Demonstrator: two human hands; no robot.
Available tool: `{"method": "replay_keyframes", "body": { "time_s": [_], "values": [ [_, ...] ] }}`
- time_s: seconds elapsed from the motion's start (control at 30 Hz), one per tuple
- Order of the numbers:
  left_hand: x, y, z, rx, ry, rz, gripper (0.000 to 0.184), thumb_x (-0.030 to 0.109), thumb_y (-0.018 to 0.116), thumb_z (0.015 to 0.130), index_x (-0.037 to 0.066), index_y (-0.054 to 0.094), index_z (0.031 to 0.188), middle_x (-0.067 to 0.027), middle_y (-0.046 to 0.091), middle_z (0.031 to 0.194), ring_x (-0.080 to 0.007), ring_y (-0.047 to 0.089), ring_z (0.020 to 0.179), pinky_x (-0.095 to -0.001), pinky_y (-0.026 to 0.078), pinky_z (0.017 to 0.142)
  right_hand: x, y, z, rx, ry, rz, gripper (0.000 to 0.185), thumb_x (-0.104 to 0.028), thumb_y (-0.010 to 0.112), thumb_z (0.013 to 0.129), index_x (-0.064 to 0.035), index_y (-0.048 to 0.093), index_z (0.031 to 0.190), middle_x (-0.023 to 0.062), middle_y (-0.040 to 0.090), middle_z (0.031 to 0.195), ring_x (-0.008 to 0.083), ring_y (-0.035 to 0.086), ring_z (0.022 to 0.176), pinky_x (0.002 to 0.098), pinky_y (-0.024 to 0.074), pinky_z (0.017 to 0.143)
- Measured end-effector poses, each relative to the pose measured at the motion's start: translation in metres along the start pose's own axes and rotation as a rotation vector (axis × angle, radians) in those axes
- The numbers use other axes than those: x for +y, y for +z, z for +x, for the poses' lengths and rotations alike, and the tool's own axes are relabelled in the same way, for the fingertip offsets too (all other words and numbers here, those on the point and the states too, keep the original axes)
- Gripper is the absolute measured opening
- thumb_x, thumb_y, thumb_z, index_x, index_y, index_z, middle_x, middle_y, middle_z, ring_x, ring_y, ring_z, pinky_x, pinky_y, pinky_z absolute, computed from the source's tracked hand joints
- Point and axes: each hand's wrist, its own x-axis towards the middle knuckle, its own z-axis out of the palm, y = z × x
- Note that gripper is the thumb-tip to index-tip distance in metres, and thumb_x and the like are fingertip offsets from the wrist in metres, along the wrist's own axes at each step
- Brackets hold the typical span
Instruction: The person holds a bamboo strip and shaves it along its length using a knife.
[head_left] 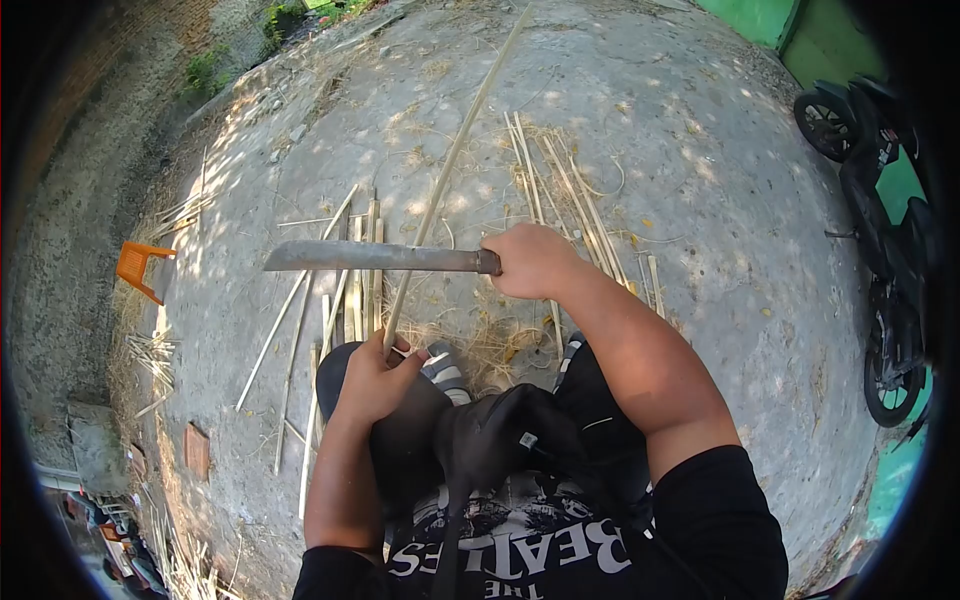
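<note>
My right hand (pixel 530 262) is closed around the handle of a machete (pixel 380 257), whose broad grey blade points left. The blade lies across a long, thin bamboo strip (pixel 452 160), seemingly touching it; whether it cuts in, I cannot tell. Near my left knee, my left hand (pixel 380 375) grips the lower end of this strip, which runs up and away over the ground. Behind and below the blade, several cut bamboo strips (pixel 368 300) lie beside my left leg. More thin strips (pixel 585 205) lie on the right, beyond my right hand.
Fibre shavings (pixel 480 340) are scattered on the concrete ground (pixel 720 250) around my feet. An orange plastic stool (pixel 143 268) and a brick (pixel 196 450) are at the left. A motorcycle (pixel 880 220) stands on the right. More strips (pixel 152 360) are piled at the far left.
</note>
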Motion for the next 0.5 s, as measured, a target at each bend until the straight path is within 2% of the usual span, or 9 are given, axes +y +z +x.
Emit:
{"method": "replay_keyframes", "body": {
  "time_s": [0.07, 0.17, 0.27, 0.37, 0.43, 0.5],
  "values": [
    [0.002, 0.0, 0.0, -0.009, -0.015, 0.002, 0.03, 0.022, 0.081, 0.089, 0.001, 0.063, 0.099, 0.0005, 0.061, 0.074, -0.0083, 0.055, 0.068, -0.0281, 0.045, 0.062, -0.011, 0.009, -0.003, -0.014, -0.042, 0.053, 0.019, -0.02, 0.068, 0.079, -0.0152, 0.073, 0.096, 0.0123, 0.075, 0.092, 0.0354, 0.073, 0.093, 0.05, 0.0575, 0.08],
    [0.0, 0.0, 0.0, -0.021, -0.001, 0.012, 0.032, 0.024, 0.081, 0.089, 0.0, 0.063, 0.1, -0.0012, 0.062, 0.072, -0.0093, 0.056, 0.066, -0.0286, 0.046, 0.06, -0.018, 0.006, -0.005, -0.016, -0.139, -0.101, 0.019, -0.019, 0.068, 0.079, -0.0154, 0.073, 0.097, 0.0121, 0.075, 0.094, 0.0355, 0.073, 0.094, 0.0499, 0.0576, 0.08],
    [-0.009, 0.0, -0.004, -0.015, 0.069, 0.049, 0.034, 0.025, 0.082, 0.088, 0.0, 0.063, 0.1, -0.0038, 0.063, 0.068, -0.0104, 0.058, 0.061, -0.0297, 0.045, 0.056, 0.02, 0.004, 0.018, -0.071, 0.043, -0.025, 0.019, -0.018, 0.068, 0.079, -0.0154, 0.073, 0.097, 0.0121, 0.076, 0.094, 0.0352, 0.073, 0.094, 0.0504, 0.0576, 0.081],
    [-0.006, 0.001, 0.001, -0.011, 0.047, 0.041, 0.033, 0.024, 0.081, 0.089, -0.001, 0.063, 0.099, -0.0029, 0.062, 0.07, -0.0102, 0.057, 0.063, -0.0296, 0.046, 0.058, 0.005, -0.006, 0.005, -0.001, 0.069, -0.033, 0.019, -0.018, 0.068, 0.079, -0.0156, 0.073, 0.097, 0.012, 0.076, 0.094, 0.0343, 0.074, 0.094, 0.0507, 0.0576, 0.082],
    [-0.006, 0.001, 0.002, -0.018, 0.031, 0.007, 0.03, 0.023, 0.081, 0.089, 0.0, 0.064, 0.098, -0.0001, 0.06, 0.072, -0.009, 0.054, 0.066, -0.0289, 0.045, 0.06, 0.003, 0.007, 0.002, 0.018, -0.01, 0.037, 0.017, -0.02, 0.069, 0.077, -0.0141, 0.071, 0.093, 0.0133, 0.074, 0.088, 0.0372, 0.072, 0.089, 0.0515, 0.0567, 0.079],
    [-0.005, 0.002, 0.003, -0.024, 0.045, 0.015, 0.033, 0.026, 0.082, 0.089, -0.001, 0.063, 0.098, -0.0031, 0.062, 0.069, -0.0111, 0.057, 0.062, -0.0307, 0.046, 0.058, -0.008, 0.017, -0.004, 0.019, -0.085, 0.042, 0.016, -0.021, 0.07, 0.076, -0.0134, 0.07, 0.091, 0.0143, 0.073, 0.085, 0.0389, 0.072, 0.086, 0.0519, 0.0561, 0.077]
  ]
}}
